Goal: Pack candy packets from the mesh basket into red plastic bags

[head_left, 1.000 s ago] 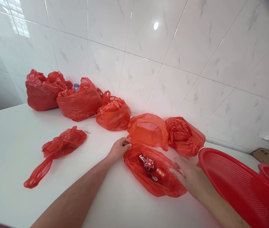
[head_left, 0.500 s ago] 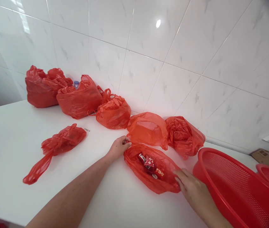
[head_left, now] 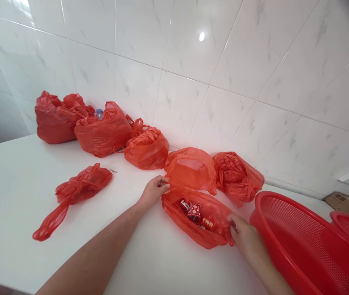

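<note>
Several sm. pkts [head_left: 194,209] in red bag [head_left: 194,234], part hidden, hard to ID.

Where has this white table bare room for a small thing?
Bare tabletop: left of the twisted red plastic bag; between it and the left forearm; between both forearms, nearer than the hand-held red plastic bag. Crowded: along the white tiled wall, where red plastic bags cluster, and around the right hand, between that held bag and the red mesh plastic basket.

Left hand [head_left: 153,191] pinched, right hand [head_left: 245,237] curled — forearms [head_left: 102,245] angled inward
</note>
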`<state>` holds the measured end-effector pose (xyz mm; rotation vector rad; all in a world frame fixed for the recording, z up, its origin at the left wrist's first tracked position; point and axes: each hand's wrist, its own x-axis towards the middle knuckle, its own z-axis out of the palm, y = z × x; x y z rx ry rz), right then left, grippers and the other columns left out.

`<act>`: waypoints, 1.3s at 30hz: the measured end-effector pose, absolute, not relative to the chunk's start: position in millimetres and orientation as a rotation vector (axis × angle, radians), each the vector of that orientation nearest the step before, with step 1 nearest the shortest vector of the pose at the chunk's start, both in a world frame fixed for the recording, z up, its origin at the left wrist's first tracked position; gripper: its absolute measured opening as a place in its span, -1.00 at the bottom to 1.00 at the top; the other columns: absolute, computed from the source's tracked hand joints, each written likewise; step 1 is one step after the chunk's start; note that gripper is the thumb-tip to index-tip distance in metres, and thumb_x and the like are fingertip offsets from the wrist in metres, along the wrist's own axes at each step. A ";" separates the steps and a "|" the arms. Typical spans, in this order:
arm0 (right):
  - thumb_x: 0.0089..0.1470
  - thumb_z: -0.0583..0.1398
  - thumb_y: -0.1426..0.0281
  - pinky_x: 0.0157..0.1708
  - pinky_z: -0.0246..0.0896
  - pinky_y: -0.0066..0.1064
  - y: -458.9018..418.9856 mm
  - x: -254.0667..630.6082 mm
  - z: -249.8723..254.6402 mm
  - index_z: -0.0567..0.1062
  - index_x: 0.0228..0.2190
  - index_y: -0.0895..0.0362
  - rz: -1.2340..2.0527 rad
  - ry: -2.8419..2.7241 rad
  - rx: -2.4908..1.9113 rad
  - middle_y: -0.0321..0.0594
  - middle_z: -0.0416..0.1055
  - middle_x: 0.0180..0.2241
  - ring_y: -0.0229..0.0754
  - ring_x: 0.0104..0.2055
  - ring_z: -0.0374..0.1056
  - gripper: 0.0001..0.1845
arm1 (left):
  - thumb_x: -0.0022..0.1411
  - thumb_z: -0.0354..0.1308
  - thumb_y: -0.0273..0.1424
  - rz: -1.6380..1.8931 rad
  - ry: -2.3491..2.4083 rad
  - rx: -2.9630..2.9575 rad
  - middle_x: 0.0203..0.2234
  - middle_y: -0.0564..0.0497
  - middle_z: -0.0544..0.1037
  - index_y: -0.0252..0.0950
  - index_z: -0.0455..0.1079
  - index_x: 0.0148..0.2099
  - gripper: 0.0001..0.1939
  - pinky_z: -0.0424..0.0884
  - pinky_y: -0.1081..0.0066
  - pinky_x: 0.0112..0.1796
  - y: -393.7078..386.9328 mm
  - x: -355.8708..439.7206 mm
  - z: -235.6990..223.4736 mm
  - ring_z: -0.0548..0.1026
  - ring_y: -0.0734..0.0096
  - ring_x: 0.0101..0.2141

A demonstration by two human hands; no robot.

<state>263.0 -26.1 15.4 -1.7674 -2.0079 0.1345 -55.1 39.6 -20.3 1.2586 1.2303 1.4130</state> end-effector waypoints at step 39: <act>0.05 0.10 0.17 -0.18 0.30 -0.31 -47.8 232.1 -22.0 0.31 -0.06 0.01 0.582 -1.437 -1.592 -0.18 0.40 -0.08 -0.09 -0.11 0.36 -0.60 | 0.12 0.16 -0.25 1.318 1.145 1.362 -0.17 -0.09 0.54 -0.24 0.39 -0.01 -0.62 0.40 0.27 -0.17 -14.4 -13.9 -20.2 0.50 0.19 -0.20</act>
